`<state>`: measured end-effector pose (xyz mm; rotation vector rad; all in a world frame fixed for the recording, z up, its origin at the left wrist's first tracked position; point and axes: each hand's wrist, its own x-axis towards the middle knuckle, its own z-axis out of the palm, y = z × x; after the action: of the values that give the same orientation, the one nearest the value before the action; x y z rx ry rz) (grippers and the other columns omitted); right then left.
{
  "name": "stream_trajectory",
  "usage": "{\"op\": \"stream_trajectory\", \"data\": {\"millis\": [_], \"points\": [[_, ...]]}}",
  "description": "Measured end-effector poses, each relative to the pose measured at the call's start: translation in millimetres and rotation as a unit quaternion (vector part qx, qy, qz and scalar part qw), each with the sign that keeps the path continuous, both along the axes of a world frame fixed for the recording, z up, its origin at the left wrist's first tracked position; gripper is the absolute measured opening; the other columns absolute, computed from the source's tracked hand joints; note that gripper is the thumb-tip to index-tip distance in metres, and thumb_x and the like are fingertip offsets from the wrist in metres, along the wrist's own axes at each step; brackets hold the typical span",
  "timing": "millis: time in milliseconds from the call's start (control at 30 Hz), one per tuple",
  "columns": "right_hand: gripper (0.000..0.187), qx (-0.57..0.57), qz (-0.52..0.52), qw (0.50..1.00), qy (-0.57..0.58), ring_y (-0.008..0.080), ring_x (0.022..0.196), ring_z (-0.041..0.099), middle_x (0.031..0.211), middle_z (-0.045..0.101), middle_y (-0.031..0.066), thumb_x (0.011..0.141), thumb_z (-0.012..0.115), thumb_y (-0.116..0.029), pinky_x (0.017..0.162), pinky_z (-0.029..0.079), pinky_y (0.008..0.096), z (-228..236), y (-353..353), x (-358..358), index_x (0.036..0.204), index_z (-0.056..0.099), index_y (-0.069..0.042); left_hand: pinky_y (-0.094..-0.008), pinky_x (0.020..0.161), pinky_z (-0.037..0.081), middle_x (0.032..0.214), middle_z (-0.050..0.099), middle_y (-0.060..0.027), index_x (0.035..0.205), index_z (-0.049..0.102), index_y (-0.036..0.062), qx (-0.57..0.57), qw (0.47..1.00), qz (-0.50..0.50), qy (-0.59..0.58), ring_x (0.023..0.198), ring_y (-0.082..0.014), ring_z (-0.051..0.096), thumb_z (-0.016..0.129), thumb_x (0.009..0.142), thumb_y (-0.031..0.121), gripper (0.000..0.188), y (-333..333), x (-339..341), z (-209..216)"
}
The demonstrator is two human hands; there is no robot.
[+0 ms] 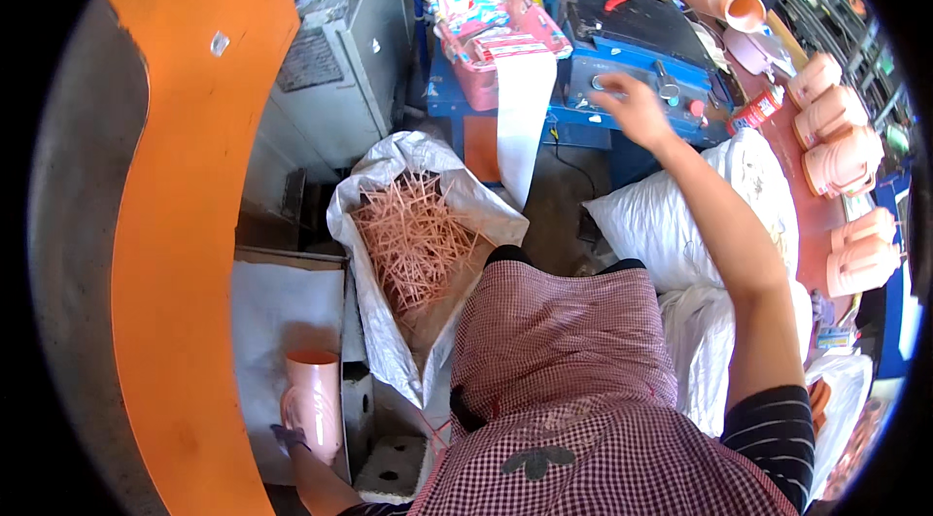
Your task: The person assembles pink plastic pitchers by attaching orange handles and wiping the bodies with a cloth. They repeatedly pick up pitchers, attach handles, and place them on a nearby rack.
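My right hand [632, 106] reaches forward over the blue machine [622, 64], its fingers spread on or just above a round knob on the panel; it holds nothing. Low at my left side, my left hand [290, 438] grips the base of a tall pink plastic jug [314, 401] that stands upright beside a white-lined box [282, 307]. My checked apron [564, 380] fills the lower middle of the view.
An open white sack [389, 176] holds thin pink plastic sticks. A pink basket [491, 35] with a white cloth sits on the machine. More pink jugs [836, 142] line a red table at right. White sacks [661, 215] lie beside me. An orange curved panel [185, 224] rises at left.
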<state>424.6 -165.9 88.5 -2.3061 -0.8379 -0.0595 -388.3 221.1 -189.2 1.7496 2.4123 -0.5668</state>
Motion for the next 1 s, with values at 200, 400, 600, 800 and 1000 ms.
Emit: {"op": "stream_trajectory", "data": {"millis": [200,400,600,800,1000], "points": [[0.020,0.249,-0.033,0.924,0.288,0.0122,0.069,0.060,0.079,0.068,0.0027,0.083,0.076,-0.018,0.063,0.048,0.0296,-44,102,12,0.085,0.071,0.001,-0.0486,0.078,0.054,0.107,0.061,-0.0164,0.110,0.064,0.0135,0.074,0.996,-0.043,-0.020,0.096,-0.0339,0.065,0.073,0.072,0.020,0.039,-62,17,14],[0.018,0.216,-0.008,0.941,0.261,0.0070,0.061,0.051,0.066,0.062,-0.0024,0.084,0.074,-0.013,0.057,0.042,0.0266,-59,61,-15,0.071,0.066,-0.004,-0.0467,0.087,0.049,0.106,0.060,-0.0207,0.110,0.063,0.0014,0.225,0.948,-0.157,-0.162,0.097,-0.0388,0.059,0.073,0.078,0.022,0.039,-105,32,45],[0.023,0.147,0.020,0.965,0.215,0.0142,0.072,0.061,0.078,0.068,0.0062,0.088,0.072,-0.024,0.068,0.048,0.0305,-62,32,-14,0.086,0.068,-0.001,-0.0461,0.089,0.047,0.107,0.063,-0.0228,0.113,0.062,-0.0027,0.249,0.916,-0.224,-0.220,0.098,-0.0417,0.060,0.072,0.081,0.024,0.043,-95,126,155],[0.017,0.094,0.066,0.967,-0.229,0.0315,0.091,0.065,0.096,0.069,0.0138,0.086,0.066,-0.017,0.081,0.051,0.0383,-10,61,-10,0.095,0.071,-0.003,-0.0384,0.092,0.047,0.105,0.066,-0.0177,0.117,0.062,-0.0024,0.257,0.825,-0.255,-0.435,0.097,-0.0303,0.062,0.072,0.084,0.014,0.039,-137,240,220],[0.018,-0.055,0.132,0.969,-0.199,0.0333,0.095,0.065,0.101,0.069,0.0145,0.084,0.065,-0.018,0.085,0.050,0.0426,3,132,2,0.096,0.073,-0.006,-0.0387,0.078,0.051,0.096,0.066,-0.0159,0.107,0.068,0.0011,0.116,0.713,-0.365,-0.588,0.086,-0.0306,0.065,0.077,0.072,0.005,0.036,-198,356,218]]}}
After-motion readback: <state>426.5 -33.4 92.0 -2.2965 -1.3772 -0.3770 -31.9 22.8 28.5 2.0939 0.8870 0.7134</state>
